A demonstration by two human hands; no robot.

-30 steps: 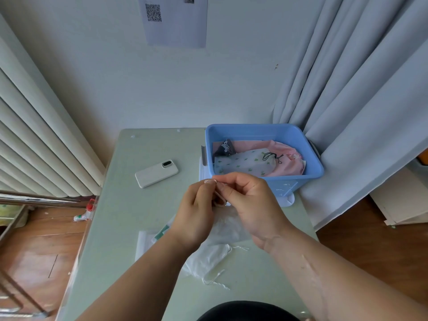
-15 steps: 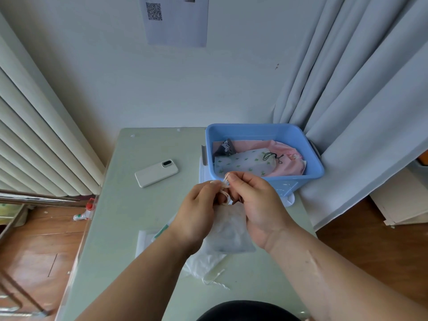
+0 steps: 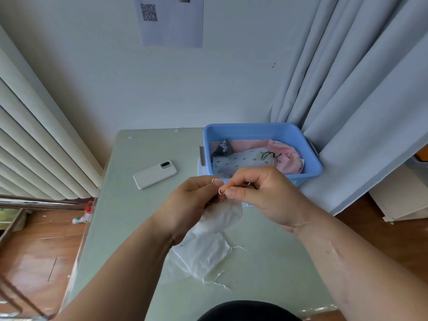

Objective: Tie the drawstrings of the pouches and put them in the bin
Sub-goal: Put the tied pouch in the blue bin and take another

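A white pouch (image 3: 228, 213) hangs over the table, held up by its drawstring (image 3: 221, 190). My left hand (image 3: 192, 202) and my right hand (image 3: 266, 193) both pinch that drawstring above the pouch's mouth, fingertips almost touching. More white pouches (image 3: 203, 253) lie in a heap on the table below my hands, with loose strings trailing. The blue bin (image 3: 310, 167) stands at the table's back right and holds a pink pouch (image 3: 287, 154), a white pouch with green print (image 3: 240, 159) and a dark patterned one (image 3: 223, 147).
A white phone (image 3: 154, 174) lies face down at the left of the pale green table (image 3: 139, 216). Grey curtains (image 3: 359, 100) hang close behind and right of the bin. A radiator (image 3: 34, 147) runs along the left. A small bottle (image 3: 81, 218) lies on the wooden floor.
My hands have lifted the pouch slightly and shifted their pinch on the drawstring; a small loop now shows between my fingertips. The pouch body is more bunched than before.
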